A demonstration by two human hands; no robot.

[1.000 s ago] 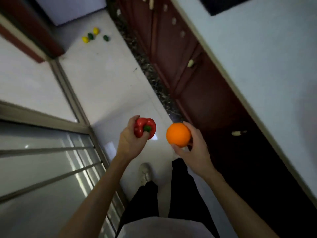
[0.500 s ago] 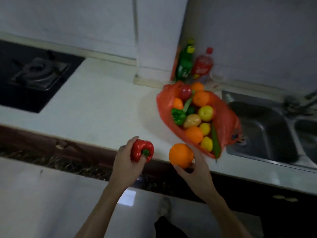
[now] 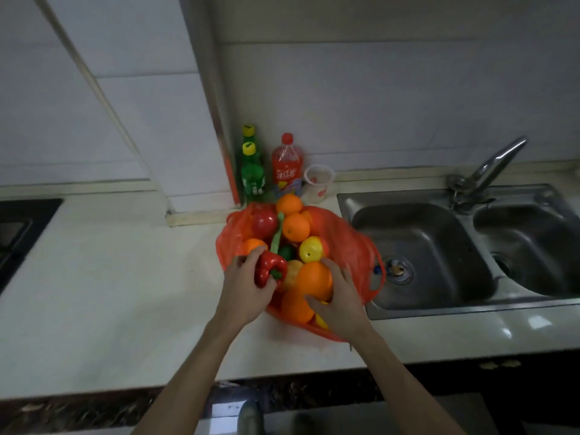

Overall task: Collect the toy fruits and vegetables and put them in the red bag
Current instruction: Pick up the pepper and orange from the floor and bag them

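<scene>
The red bag (image 3: 361, 255) lies open on the white counter (image 3: 110, 277), heaped with several toy oranges, a yellow fruit (image 3: 310, 249), a red apple (image 3: 263, 222) and green pieces. My left hand (image 3: 243, 290) grips a red toy pepper (image 3: 270, 271) over the bag's left side. My right hand (image 3: 340, 296) holds a toy orange (image 3: 314, 279) down among the fruit at the bag's front.
A steel double sink (image 3: 439, 246) with a tap (image 3: 489, 164) lies right of the bag. Two green bottles (image 3: 251, 171), a red bottle (image 3: 287, 166) and a white cup (image 3: 317, 183) stand against the wall behind it. A black hob (image 3: 15, 227) is at far left.
The view swung from the floor up to the counter. Both hands carried the pepper and the orange forward and now reach into the bag.
</scene>
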